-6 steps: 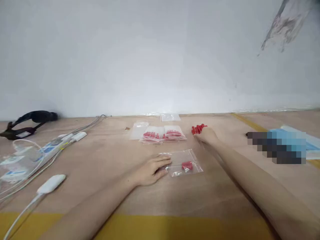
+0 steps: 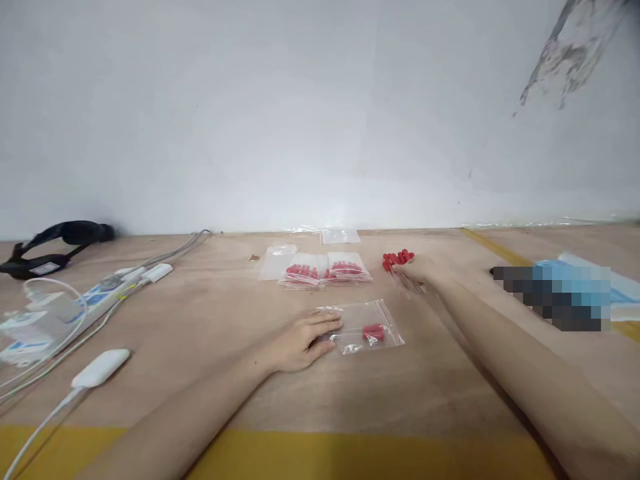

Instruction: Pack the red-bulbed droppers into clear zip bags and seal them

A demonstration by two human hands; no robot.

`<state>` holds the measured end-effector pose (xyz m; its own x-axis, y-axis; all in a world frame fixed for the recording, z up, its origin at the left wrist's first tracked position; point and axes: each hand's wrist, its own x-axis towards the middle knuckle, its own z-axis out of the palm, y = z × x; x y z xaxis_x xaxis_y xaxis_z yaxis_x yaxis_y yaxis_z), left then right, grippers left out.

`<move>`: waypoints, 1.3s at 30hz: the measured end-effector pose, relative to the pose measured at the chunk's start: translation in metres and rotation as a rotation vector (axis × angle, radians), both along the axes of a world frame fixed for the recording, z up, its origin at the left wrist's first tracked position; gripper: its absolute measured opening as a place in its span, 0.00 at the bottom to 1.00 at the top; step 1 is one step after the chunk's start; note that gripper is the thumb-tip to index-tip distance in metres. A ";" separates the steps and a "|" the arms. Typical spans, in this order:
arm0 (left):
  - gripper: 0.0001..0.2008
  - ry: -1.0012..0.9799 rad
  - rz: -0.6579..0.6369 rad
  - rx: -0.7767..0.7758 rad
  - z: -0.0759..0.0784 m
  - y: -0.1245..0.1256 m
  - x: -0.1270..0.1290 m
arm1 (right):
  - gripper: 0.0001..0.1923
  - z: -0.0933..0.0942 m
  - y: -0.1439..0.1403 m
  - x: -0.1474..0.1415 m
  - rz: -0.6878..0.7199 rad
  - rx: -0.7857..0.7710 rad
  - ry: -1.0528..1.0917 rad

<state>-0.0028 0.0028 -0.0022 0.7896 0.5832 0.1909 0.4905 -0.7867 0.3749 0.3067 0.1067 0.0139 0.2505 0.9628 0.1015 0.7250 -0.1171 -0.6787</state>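
My left hand [image 2: 307, 339] lies flat, fingers stretched out, on the left end of a clear zip bag [image 2: 357, 315]. Inside that bag is a red piece [image 2: 373, 332], with a thin pale line running left from it. Farther right, my right hand [image 2: 423, 268] reaches a small pile of red pieces [image 2: 399, 257], its fingertips drawn together at the pile's near side. Blur and the hand itself hide what the fingers grip, though thin, pale, stick-like shapes show under them. Two stacks of filled bags [image 2: 301, 272] with red contents rest left of the pile.
Flat clear bags [image 2: 278, 261] lie beside the stacks, and another [image 2: 341, 236] is by the wall. On the left are a power strip [image 2: 107, 293], cables, a white plug-like item [image 2: 103, 367] and black straps [image 2: 75, 233]. A blue mask [image 2: 620, 287] and a pixelated dark item [image 2: 555, 297] lie right.
My right hand has shifted slightly to the right and nearer, uncovering a little more of the red pile. My left hand stays on the bag.
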 end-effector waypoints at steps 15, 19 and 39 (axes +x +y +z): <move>0.20 0.006 0.001 -0.010 -0.005 0.005 -0.004 | 0.45 -0.035 -0.090 -0.017 0.222 0.099 0.821; 0.20 0.012 -0.001 0.000 -0.004 0.005 -0.005 | 0.40 -0.041 -0.088 -0.033 0.112 0.185 0.877; 0.23 -0.003 -0.009 0.023 -0.003 0.002 -0.003 | 0.12 -0.040 -0.095 -0.024 0.554 0.075 0.330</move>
<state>-0.0061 0.0051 -0.0052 0.7944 0.5714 0.2060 0.4822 -0.7995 0.3582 0.2829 0.0112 -0.0259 -0.2520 0.9516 0.1760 0.4164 0.2709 -0.8679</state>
